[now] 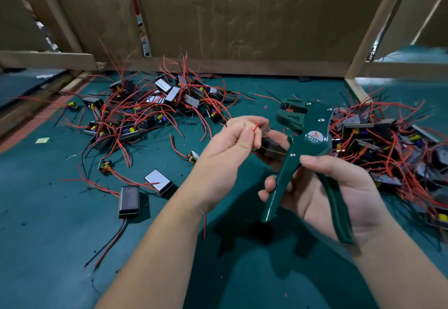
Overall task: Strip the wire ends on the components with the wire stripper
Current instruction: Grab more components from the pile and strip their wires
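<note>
item: red wire point(256, 128), pinched in my left hand point(230, 146); its component point(271, 149) just beside the wire stripper point(309, 136). my right hand point(339, 187) curls round the handles, jaws apart, wire outside them. risk: short free end could slip or feed crooked, nicking strands.

A red wire point(256, 128) is pinched between the thumb and fingers of the left hand point(230, 146). The green wire stripper point(306, 138) is gripped by its spread handles in the right hand point(344, 187), with its head turned far and left, near the wire but apart from it. A black component point(271, 149) is seen between the hands, just behind the stripper. On the green table point(60, 248), one pile of wired components point(155, 104) is spread at the far left and another pile point(388, 143) at the right. Cardboard point(242, 17) is stood along the far edge.
</note>
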The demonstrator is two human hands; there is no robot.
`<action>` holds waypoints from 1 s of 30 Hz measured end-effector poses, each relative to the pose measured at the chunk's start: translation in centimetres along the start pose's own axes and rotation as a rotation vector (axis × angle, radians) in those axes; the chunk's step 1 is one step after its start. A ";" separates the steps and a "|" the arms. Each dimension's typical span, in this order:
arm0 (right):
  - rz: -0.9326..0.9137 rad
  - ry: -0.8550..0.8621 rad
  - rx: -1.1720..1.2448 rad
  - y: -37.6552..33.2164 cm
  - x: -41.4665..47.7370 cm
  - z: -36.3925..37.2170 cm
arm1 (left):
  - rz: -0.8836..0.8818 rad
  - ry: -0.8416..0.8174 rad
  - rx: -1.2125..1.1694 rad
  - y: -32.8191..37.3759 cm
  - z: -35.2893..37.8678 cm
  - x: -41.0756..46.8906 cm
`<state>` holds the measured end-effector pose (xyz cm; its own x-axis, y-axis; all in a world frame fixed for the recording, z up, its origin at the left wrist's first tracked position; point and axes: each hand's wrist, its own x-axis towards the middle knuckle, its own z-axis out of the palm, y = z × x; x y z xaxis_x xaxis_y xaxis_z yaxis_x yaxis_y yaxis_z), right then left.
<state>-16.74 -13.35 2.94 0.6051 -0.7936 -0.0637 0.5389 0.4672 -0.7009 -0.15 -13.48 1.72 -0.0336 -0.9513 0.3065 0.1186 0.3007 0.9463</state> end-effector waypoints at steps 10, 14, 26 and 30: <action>-0.493 0.388 -0.254 0.5 0.5 -0.4 | 0.059 0.522 0.212 1.4 -2.8 0.8; -0.476 0.351 -0.362 1.4 0.3 -0.4 | -0.046 0.667 0.514 1.9 -4.2 0.7; -0.491 0.302 -0.468 2.0 0.0 -0.2 | -0.758 0.325 1.652 1.9 -13.1 3.5; -0.355 0.213 -0.336 2.3 0.1 -0.3 | -0.605 0.370 1.815 0.4 -15.7 2.7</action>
<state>-15.59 -12.42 1.13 0.2686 -0.9580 0.1005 0.4502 0.0327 -0.8923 15.40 -16.98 1.27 0.5350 -0.8317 0.1484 -0.8347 -0.5475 -0.0594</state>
